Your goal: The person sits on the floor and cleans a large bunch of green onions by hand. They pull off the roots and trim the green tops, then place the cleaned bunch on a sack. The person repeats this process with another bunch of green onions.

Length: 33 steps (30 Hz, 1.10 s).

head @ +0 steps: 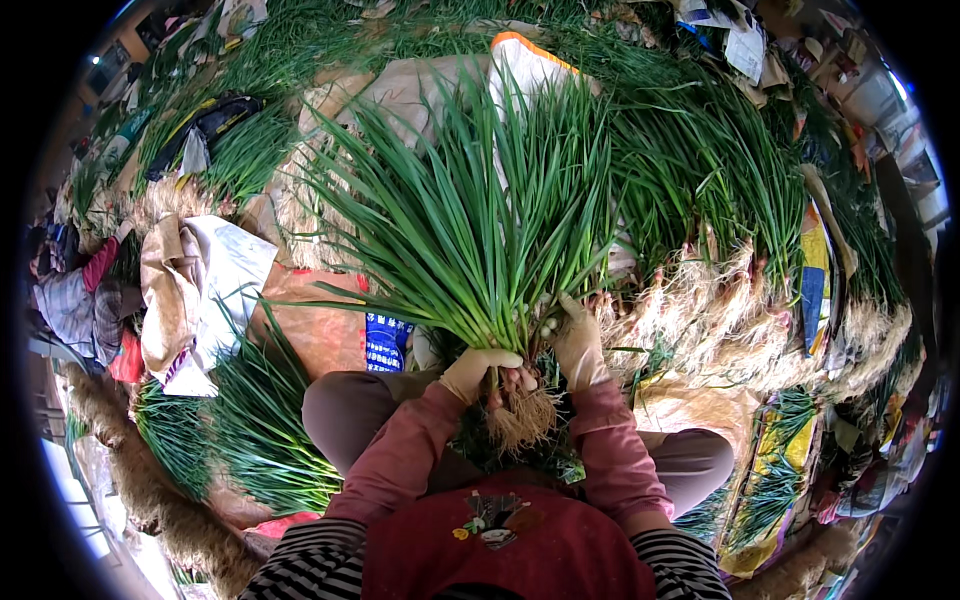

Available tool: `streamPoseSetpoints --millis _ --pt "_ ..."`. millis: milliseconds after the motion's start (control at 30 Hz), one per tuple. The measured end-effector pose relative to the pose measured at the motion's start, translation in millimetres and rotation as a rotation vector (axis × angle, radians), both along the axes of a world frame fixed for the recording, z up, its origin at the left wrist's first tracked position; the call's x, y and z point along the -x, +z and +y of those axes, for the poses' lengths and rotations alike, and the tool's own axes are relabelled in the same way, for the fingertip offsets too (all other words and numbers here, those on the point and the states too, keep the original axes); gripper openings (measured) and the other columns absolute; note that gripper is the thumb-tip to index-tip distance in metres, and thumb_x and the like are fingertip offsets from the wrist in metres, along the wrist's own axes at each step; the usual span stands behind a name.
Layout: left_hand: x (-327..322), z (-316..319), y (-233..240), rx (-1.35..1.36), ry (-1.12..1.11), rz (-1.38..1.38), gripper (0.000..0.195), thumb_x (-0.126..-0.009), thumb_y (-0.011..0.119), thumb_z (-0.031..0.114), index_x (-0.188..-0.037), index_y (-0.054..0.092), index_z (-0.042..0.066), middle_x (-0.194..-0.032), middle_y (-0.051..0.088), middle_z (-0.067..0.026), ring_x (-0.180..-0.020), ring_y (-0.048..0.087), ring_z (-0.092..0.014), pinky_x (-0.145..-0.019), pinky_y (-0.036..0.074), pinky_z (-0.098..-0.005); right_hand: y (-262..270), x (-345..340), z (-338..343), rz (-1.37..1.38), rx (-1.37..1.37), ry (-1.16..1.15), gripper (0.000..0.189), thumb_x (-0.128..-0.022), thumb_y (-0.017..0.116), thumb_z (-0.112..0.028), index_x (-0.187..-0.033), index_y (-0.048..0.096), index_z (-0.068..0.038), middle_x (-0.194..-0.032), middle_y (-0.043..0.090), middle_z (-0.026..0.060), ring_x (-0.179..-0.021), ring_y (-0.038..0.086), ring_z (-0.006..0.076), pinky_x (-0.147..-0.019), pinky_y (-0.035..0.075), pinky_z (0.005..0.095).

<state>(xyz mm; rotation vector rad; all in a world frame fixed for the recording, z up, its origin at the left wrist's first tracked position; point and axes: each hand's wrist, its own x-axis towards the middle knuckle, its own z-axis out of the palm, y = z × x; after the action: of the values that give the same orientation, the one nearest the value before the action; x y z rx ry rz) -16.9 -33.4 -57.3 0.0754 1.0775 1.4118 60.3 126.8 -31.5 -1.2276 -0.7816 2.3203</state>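
My left hand (478,370), in a pale glove, is closed around the lower stalks of a bunch of green onions (480,247). The green leaves fan out away from me. Below the hand hang the reddish bulbs and the tangled tan roots (521,420), above my lap. My right hand (579,345), gloved too, is at the right side of the same bunch, with its fingertips at the stalks by some small whitish bulbs (550,325). Whether those fingers pinch any stalks is hidden.
Rows of onions with pale roots (705,315) lie to the right. More onions (270,412) lie at left, near a white sack (225,262) and an orange-brown sack (322,319). A fleecy brown roll (157,495) runs along the left. Another person (82,300) sits at far left.
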Motion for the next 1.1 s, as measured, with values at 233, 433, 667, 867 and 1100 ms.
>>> streamPoseSetpoints --millis 233,433,667,867,1100 --pt "0.8 -2.3 1.1 -0.055 -0.088 -0.026 0.018 -0.077 0.057 0.012 -0.074 0.062 -0.005 -0.077 0.067 -0.0226 -0.052 0.061 -0.021 -0.037 0.045 -0.0268 -38.2 -34.5 6.2 -0.119 -0.041 0.426 0.011 -0.088 0.058 -0.012 -0.087 0.062 -0.001 -0.068 0.059 0.0056 -0.054 0.048 0.0118 -0.047 0.038 0.0239" --pt "-10.1 -0.5 26.8 -0.039 0.05 -0.207 0.023 -0.078 0.055 0.01 -0.089 0.063 -0.008 -0.069 0.065 -0.0173 -0.049 0.058 -0.017 -0.037 0.044 -0.0231 -52.1 -52.4 8.5 -0.028 -0.911 0.846 0.022 -0.089 0.058 -0.015 -0.103 0.064 0.001 -0.082 0.066 0.0093 -0.074 0.062 0.0206 -0.065 0.049 0.0362" --pt "-4.0 -10.1 25.4 -0.021 -0.081 -0.135 0.026 -0.076 0.053 0.013 -0.088 0.063 -0.009 -0.07 0.065 -0.0155 -0.047 0.055 -0.014 -0.032 0.039 -0.0212 -8.1 -20.5 -13.8 0.18 -0.011 0.125 0.028 -0.097 0.047 -0.021 -0.105 0.056 0.005 -0.091 0.065 0.0115 -0.078 0.063 0.0233 -0.081 0.055 0.0367" --pt "-7.7 -17.6 14.8 -0.112 0.023 -0.046 0.035 -0.071 0.056 0.013 -0.099 0.063 -0.006 -0.08 0.066 -0.0126 -0.054 0.056 -0.013 -0.043 0.044 -0.0215 -40.3 -24.6 2.8 0.328 0.439 0.079 0.023 -0.099 0.044 -0.019 -0.089 0.054 -0.002 -0.056 0.038 -0.0053 -0.043 0.03 0.0074 -0.038 0.026 0.0244" --pt "-4.0 -15.1 56.1 -0.359 0.069 0.057 0.065 -0.061 0.061 0.014 -0.123 0.048 -0.001 -0.099 0.058 -0.0139 -0.084 0.057 -0.02 -0.072 0.05 -0.0288 -71.1 -94.8 21.9 -0.54 -1.155 1.672 0.025 -0.09 0.06 -0.026 -0.091 0.061 -0.001 -0.075 0.066 0.0113 -0.064 0.065 0.0259 -0.049 0.048 0.0324"
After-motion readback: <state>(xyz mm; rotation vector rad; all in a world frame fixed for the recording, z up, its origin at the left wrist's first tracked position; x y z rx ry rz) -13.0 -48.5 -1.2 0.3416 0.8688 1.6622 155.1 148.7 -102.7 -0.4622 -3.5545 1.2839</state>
